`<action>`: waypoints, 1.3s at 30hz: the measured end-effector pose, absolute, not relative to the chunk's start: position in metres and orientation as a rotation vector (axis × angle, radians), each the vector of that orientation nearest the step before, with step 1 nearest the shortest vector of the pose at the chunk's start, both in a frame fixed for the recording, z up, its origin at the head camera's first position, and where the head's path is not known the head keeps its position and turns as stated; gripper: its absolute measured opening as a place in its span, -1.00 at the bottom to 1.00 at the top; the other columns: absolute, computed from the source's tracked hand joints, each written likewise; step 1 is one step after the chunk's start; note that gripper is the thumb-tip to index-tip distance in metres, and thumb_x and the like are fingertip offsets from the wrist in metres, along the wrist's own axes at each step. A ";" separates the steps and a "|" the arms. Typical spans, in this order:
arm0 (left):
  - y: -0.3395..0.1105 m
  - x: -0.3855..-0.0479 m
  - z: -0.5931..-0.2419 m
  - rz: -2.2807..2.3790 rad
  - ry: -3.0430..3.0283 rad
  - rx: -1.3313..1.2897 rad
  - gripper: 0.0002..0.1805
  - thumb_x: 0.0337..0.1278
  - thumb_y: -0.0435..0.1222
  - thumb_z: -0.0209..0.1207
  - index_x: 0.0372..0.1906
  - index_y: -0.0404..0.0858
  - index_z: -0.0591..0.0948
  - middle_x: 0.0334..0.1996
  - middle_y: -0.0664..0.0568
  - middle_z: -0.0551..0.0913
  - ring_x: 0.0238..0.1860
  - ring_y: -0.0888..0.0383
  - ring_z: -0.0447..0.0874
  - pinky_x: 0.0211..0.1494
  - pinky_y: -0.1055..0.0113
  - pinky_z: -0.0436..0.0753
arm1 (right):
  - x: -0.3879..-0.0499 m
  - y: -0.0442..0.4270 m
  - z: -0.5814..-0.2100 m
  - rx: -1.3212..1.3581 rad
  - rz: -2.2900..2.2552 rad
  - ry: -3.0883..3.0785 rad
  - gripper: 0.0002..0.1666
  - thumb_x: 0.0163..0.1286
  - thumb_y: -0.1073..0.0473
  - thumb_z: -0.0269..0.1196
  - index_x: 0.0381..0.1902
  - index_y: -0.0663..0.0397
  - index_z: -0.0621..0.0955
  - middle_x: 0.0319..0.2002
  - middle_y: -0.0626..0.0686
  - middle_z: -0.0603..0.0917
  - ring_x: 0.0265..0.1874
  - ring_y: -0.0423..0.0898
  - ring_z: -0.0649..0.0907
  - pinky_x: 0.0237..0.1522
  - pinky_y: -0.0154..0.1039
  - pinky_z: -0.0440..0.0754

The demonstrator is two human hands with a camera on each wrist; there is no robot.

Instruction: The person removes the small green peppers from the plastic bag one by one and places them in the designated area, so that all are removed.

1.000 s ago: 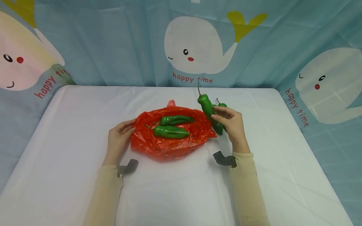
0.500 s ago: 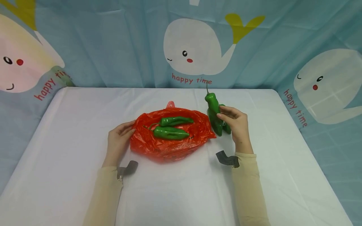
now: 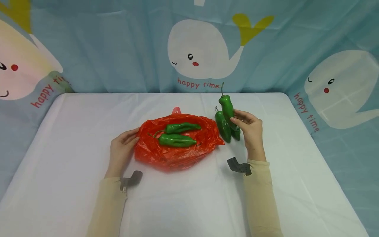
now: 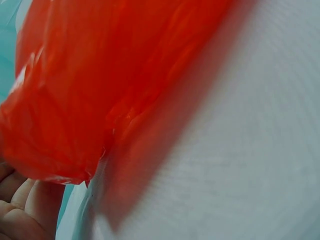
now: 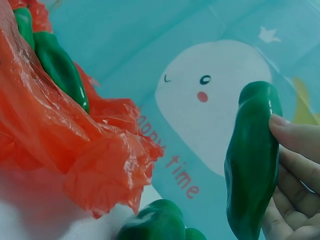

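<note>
A red plastic bag (image 3: 165, 156) lies spread with its mouth facing up, and two green peppers (image 3: 177, 140) rest inside it. My left hand (image 3: 121, 148) holds the bag's left edge between thumb and fingers; in the left wrist view the bag covers part of that hand (image 4: 30, 205). Right of the bag, my right hand (image 3: 252, 133) pinches another green pepper (image 5: 252, 160), raised and upright with its stem on top. Below this held pepper, more green peppers (image 3: 222, 126) lie on the table against the bag's right side, partly hidden by it.
The white-covered table (image 3: 183, 204) spreads around the bag on all sides. Behind its far edge hangs a blue curtain (image 3: 133, 49) printed with whales. A dark wrist camera mount (image 3: 238, 166) sticks out from the right sleeve, another (image 3: 131, 179) from the left.
My right hand has moved right with its pepper, away from the bag's right edge. More of the peppers lying beneath now shows. My left hand stays at the bag.
</note>
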State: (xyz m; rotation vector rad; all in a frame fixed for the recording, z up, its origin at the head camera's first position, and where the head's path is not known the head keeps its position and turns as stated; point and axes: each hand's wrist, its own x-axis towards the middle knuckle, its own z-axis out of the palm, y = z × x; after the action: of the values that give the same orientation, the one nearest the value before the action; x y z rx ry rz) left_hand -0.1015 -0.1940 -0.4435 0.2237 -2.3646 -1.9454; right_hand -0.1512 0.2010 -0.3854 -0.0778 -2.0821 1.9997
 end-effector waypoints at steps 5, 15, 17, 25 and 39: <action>-0.195 -0.101 -0.444 -1.951 -2.370 0.232 -0.59 0.27 -0.34 0.13 0.20 -0.35 0.49 0.14 -0.20 0.53 0.11 0.19 0.55 0.05 0.56 0.52 | -0.151 0.204 -0.385 -0.097 1.990 -2.061 -0.60 0.13 0.41 0.35 -0.04 0.44 0.60 -0.30 -0.09 0.69 -0.26 -0.13 0.65 -0.01 -0.28 0.57; -0.195 -0.102 -0.446 -1.962 -2.367 0.232 -0.59 0.27 -0.34 0.13 0.20 -0.34 0.49 0.15 -0.19 0.53 0.12 0.20 0.54 0.06 0.57 0.51 | -0.150 0.216 -0.386 -0.195 1.861 -2.104 -0.60 0.13 0.35 0.38 -0.04 0.36 0.63 -0.25 -0.08 0.68 -0.23 -0.15 0.65 -0.11 -0.37 0.59; -0.195 -0.102 -0.446 -1.956 -2.377 0.230 -0.59 0.27 -0.33 0.13 0.20 -0.33 0.49 0.15 -0.18 0.53 0.13 0.19 0.54 0.06 0.57 0.51 | -0.150 0.218 -0.387 -0.217 1.829 -2.108 -0.60 0.13 0.35 0.39 -0.04 0.34 0.63 -0.25 -0.08 0.68 -0.24 -0.16 0.64 -0.13 -0.38 0.60; -0.194 -0.101 -0.444 -1.943 -2.380 0.240 -0.59 0.26 -0.34 0.14 0.20 -0.32 0.50 0.13 -0.18 0.55 0.11 0.23 0.55 0.05 0.59 0.51 | -0.151 0.222 -0.391 -0.237 1.764 -2.114 -0.57 0.11 0.34 0.40 -0.03 0.33 0.63 -0.23 -0.02 0.67 -0.24 -0.18 0.63 -0.17 -0.42 0.59; -0.195 -0.101 -0.444 -1.958 -2.383 0.257 -0.59 0.26 -0.32 0.14 0.21 -0.29 0.50 0.14 -0.15 0.55 0.13 0.21 0.53 0.06 0.59 0.50 | -0.157 0.234 -0.407 -0.350 1.576 -2.193 -0.59 0.10 0.30 0.41 -0.05 0.31 0.65 -0.09 0.20 0.67 -0.19 -0.18 0.64 -0.14 -0.45 0.61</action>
State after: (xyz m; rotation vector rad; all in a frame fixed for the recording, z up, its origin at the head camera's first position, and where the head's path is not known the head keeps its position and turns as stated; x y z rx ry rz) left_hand -0.1011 -0.1946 -0.4440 0.2568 -2.3826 -1.9578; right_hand -0.1568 0.2342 -0.4067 -0.3505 -2.1934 1.5760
